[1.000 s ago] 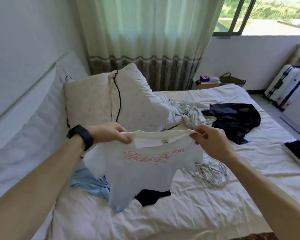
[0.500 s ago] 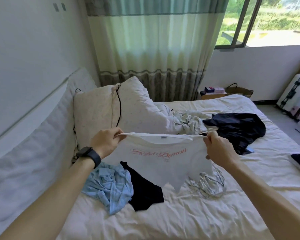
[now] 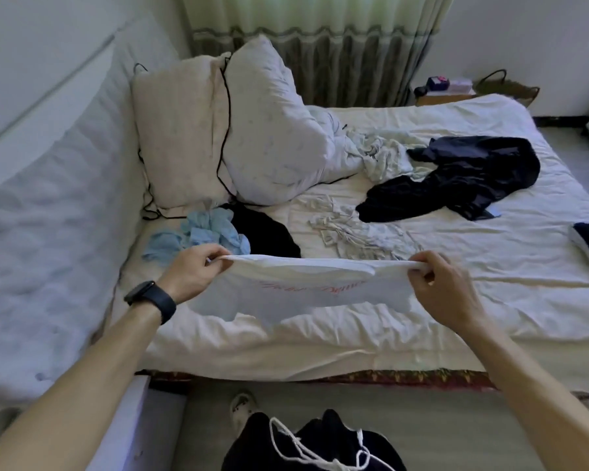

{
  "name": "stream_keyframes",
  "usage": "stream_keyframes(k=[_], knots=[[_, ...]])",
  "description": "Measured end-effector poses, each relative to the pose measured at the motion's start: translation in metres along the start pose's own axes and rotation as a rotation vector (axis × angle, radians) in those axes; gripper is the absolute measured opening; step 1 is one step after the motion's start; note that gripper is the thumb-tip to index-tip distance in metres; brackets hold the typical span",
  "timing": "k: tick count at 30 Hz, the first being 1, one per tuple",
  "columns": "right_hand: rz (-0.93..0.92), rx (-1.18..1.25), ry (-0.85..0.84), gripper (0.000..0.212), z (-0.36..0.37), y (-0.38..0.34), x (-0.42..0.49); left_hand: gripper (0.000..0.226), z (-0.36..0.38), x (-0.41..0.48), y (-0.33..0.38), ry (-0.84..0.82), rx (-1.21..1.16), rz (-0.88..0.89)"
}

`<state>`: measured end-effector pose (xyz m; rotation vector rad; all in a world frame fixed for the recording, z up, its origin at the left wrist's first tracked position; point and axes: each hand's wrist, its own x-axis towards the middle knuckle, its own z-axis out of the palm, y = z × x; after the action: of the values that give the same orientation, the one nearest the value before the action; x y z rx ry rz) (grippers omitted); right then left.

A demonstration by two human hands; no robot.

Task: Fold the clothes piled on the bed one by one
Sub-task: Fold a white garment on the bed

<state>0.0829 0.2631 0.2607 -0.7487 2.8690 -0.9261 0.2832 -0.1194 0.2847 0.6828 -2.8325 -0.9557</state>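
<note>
Hands held apart: the left hand (image 3: 193, 273) and right hand (image 3: 446, 290) each pinch one end of a white T-shirt (image 3: 303, 290), stretched between them over the near part of the bed (image 3: 490, 300). Just beyond lie a light blue garment (image 3: 204, 232) and a black garment (image 3: 266, 232); farther off, a navy garment (image 3: 456, 178) and pillows (image 3: 269, 130).

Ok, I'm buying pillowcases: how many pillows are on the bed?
2. A cream pillow stands against the padded headboard; a white pillow leans beside it, nearer the bed's middle. More could be hidden behind them.
</note>
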Motion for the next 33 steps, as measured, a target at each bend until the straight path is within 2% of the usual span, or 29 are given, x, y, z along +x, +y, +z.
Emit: stream_keyframes(k=[2, 6, 13, 17, 23, 27, 30, 33], knots=[[-0.013, 0.021, 0.066, 0.013, 0.004, 0.012, -0.018, 0.014, 0.008, -0.012, -0.006, 0.065, -0.013, -0.018], [0.021, 0.048, 0.155, 0.013, 0.012, 0.024, -0.018, 0.028, 0.016, -0.017, -0.016, 0.178, -0.004, 0.060], [0.143, 0.082, 0.074, 0.011, 0.060, 0.024, 0.075, 0.033, 0.029, 0.076, -0.045, 0.152, 0.034, -0.107], [0.234, 0.039, -0.013, 0.012, 0.117, 0.038, 0.150, 0.038, 0.057, 0.166, -0.079, 0.064, 0.066, -0.179], [0.364, -0.088, -0.196, 0.020, 0.243, 0.090, 0.255, 0.033, 0.149, 0.301, -0.162, -0.079, 0.118, -0.271], [0.342, -0.248, -0.289, 0.024, 0.325, 0.129, 0.304, 0.039, 0.224, 0.372, -0.215, -0.140, 0.201, -0.301], [0.345, -0.425, -0.331, 0.033, 0.372, 0.150, 0.326, 0.032, 0.271, 0.405, -0.247, -0.195, 0.250, -0.329], [0.310, -0.441, -0.368, 0.040, 0.402, 0.160, 0.336, 0.031, 0.300, 0.415, -0.270, -0.272, 0.222, -0.315]])
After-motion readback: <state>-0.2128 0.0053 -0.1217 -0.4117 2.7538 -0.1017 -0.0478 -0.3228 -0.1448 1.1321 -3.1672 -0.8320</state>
